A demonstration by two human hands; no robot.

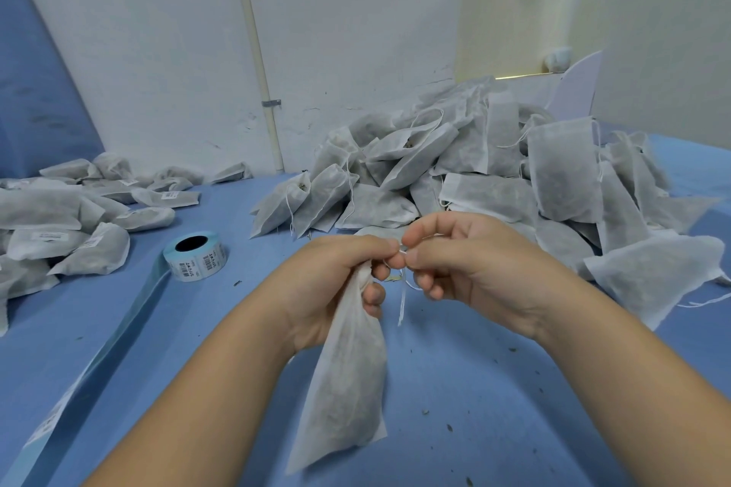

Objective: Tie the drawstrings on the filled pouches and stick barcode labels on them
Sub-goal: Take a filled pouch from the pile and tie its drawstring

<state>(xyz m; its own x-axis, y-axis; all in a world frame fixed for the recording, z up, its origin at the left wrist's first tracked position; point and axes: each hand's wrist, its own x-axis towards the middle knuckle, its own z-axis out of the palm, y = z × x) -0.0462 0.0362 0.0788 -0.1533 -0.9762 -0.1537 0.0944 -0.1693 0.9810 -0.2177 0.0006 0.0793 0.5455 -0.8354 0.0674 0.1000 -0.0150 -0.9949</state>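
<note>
Low in the centre of the frame, the left hand (336,281) grips the gathered neck of one pouch (348,387), fingers curled round the bunched fabric, and the filled body hangs down toward the blue table (494,407). The right hand (466,261) meets it fingertip to fingertip and pinches the drawstring (402,300) between thumb and forefinger; a loose end dangles below the fingers. Whether a knot has formed cannot be told, since the fingers hide that spot. No label shows on the side of this pouch that faces the camera, so it looks to be mid-tie with the sticker still to come. At the left edge lies a spread of done pouches (59,210), several showing white barcode labels, and their necks look closed. In the upper right a far bigger pile (494,178) waits: many mouths gape, strings hang slack, and no labels are visible there. The label roll (196,255) stands left of centre, near the done pouches, with its backing strip (99,360) trailing to the lower left corner, some labels apparently still on it. By my reading the job is well short of halfway, the untied pile clearly outweighing the finished group.
</note>
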